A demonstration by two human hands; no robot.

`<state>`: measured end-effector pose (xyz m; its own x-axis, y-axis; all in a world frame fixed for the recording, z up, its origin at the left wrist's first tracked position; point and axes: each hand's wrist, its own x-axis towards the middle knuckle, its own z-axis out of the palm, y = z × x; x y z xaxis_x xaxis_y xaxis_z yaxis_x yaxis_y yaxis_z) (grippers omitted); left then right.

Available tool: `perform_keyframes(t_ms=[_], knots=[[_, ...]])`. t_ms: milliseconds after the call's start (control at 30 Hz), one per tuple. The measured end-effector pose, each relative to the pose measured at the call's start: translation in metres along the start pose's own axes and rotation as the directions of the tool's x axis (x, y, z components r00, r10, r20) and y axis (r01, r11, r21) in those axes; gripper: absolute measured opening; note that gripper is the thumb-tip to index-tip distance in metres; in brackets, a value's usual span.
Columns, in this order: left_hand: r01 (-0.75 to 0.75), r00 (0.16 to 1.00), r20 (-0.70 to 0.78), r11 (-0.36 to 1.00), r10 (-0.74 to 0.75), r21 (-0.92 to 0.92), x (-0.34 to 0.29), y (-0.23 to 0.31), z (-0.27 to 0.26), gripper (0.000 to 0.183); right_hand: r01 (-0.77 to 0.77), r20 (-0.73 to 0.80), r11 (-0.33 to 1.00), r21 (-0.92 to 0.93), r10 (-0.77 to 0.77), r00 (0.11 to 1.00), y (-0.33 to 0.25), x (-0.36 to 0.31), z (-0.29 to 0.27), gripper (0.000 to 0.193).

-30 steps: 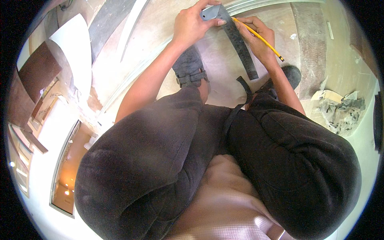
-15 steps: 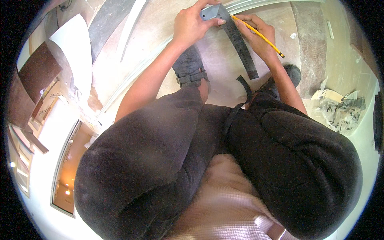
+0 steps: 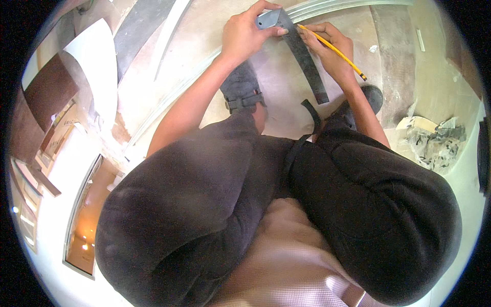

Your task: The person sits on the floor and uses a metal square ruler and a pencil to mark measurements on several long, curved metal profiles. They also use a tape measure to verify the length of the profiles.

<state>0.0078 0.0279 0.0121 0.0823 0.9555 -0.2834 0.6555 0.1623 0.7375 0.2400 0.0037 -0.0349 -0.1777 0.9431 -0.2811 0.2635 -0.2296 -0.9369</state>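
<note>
Square (image 3: 308,66) is sitting at the far middle, its dark blade pointing nearward, beside pale metal strips (image 3: 348,7); contact is unclear. Left hand (image 3: 242,35) is pinching its grey handle between thumb and fingers, presumably steadying it. Right hand (image 3: 336,61) is holding a yellow pencil (image 3: 334,48) in closed fingers, tip beside the blade, likely for fine control. Blade markings are showing, too small to read.

Square (image 3: 307,61) between left hand (image 3: 244,31) and right hand (image 3: 333,60), pencil (image 3: 341,55) on its right; rail (image 3: 348,8) beyond; scrap (image 3: 434,146) toward the floor's (image 3: 286,77) right edge.
</note>
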Motion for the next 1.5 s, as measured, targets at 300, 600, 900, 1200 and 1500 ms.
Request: perform_keyframes(t_ms=[300, 600, 900, 1200, 1500], knots=[[0.016, 1.0, 0.015, 1.0, -0.016, 0.004, 0.001, 0.001, 0.0, 0.054, 0.087, 0.021, 0.99, -0.109, -0.085, 0.996, -0.018, 0.009, -0.003, 0.023], [0.026, 0.999, 0.036, 1.0, -0.026, 0.003, 0.003, 0.006, 0.001, 0.053, 0.084, 0.008, 0.986, -0.144, -0.083, 0.996, -0.019, 0.01, -0.003, 0.024], [-0.017, 1.0, 0.012, 1.0, 0.017, 0.021, 0.003, -0.001, 0.003, 0.054, 0.06, 0.037, 0.978, -0.201, -0.053, 0.998, -0.028, 0.02, -0.007, 0.023], [0.021, 1.0, 0.02, 0.998, -0.023, 0.061, 0.0, 0.0, -0.001, 0.055, 0.092, 0.055, 0.976, -0.198, -0.082, 0.995, -0.03, 0.016, -0.002, 0.022], [-0.008, 1.0, 0.01, 0.999, 0.007, 0.035, 0.0, 0.0, -0.001, 0.052, 0.118, 0.087, 0.966, -0.23, -0.101, 0.991, -0.023, 0.015, -0.003, 0.02]])
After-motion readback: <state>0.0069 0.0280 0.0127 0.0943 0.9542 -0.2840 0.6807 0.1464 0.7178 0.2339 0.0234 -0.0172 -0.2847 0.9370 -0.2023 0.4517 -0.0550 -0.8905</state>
